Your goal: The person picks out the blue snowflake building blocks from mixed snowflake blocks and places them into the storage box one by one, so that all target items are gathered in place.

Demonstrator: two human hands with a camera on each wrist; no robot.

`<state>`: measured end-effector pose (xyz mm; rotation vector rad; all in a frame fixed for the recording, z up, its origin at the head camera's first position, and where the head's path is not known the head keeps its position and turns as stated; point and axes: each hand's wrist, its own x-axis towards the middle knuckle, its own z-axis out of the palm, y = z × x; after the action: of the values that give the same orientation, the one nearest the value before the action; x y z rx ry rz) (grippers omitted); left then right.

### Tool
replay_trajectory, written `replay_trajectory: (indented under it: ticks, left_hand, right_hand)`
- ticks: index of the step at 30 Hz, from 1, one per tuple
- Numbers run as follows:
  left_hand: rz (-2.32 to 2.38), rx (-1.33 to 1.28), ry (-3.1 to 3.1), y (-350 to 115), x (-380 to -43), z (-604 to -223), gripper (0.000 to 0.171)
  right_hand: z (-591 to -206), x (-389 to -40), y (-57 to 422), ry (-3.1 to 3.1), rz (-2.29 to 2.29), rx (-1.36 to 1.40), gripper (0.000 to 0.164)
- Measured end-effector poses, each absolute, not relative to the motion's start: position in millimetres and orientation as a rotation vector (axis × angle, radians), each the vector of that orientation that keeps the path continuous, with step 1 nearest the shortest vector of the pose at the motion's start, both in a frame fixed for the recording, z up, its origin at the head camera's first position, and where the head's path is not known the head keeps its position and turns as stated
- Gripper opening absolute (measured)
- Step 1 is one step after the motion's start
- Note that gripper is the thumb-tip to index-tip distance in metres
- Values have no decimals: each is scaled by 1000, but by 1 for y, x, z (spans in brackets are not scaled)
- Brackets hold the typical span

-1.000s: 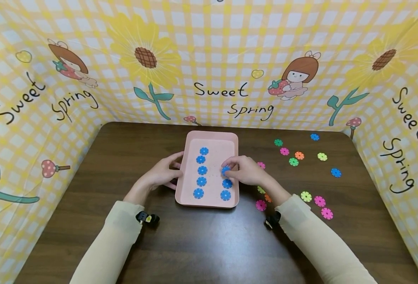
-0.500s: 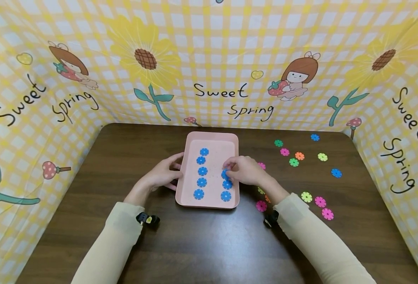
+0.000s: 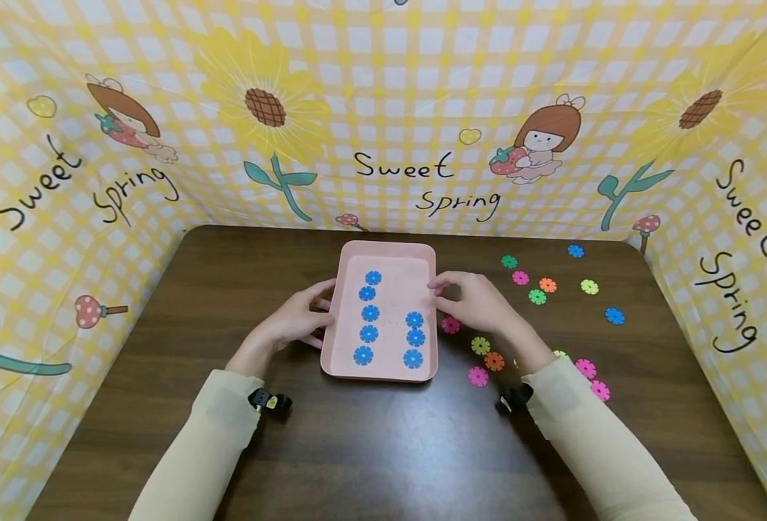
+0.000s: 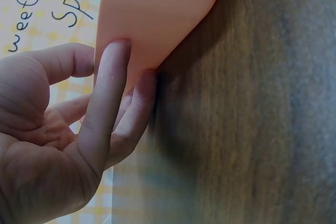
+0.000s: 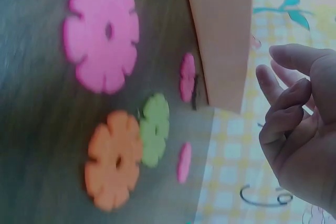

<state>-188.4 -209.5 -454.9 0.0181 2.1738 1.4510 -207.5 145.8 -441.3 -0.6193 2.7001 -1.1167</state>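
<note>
A pink tray (image 3: 390, 369) lies on the table. Inside it, blue flower-shaped discs (image 3: 370, 313) form a left column of several. Three more blue discs (image 3: 415, 337) make a shorter right column. My left hand (image 3: 297, 317) is at the tray's left side; in the left wrist view its fingertips (image 4: 118, 51) rest against the outer wall. Over the right rim hovers my right hand (image 3: 477, 300), its fingers loosely bent and nothing visible between them. In the right wrist view this hand (image 5: 302, 114) is apart from the tray wall (image 5: 223, 40).
Loose flower discs in pink, orange, green, yellow-green and blue lie scattered right of the tray, such as an orange disc (image 3: 494, 361) and a blue disc (image 3: 615, 316). A yellow checked cloth (image 3: 409, 94) walls the table (image 3: 370, 449) at the back and sides.
My right hand has let go of the blue disc, which now lies at the top of the right column, and has moved right to the rim. My left hand has stayed put.
</note>
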Motion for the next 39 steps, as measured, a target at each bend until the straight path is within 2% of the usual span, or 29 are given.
replay_trajectory:
  ticks: [11,25,39]
  left_hand:
    - [1461,23,2165,-210,-188,-454,81]
    - [1481,16,2147,-210,-187,-453,81]
    - [1475,17,2143,-210,-188,-455,80]
  right_hand:
    - [-432,-206,210,2790,-1201,-476,26]
    - [-440,-186,313,2926,-1055,-160,37]
    - [-455,-163,399,2870,-960,183,66]
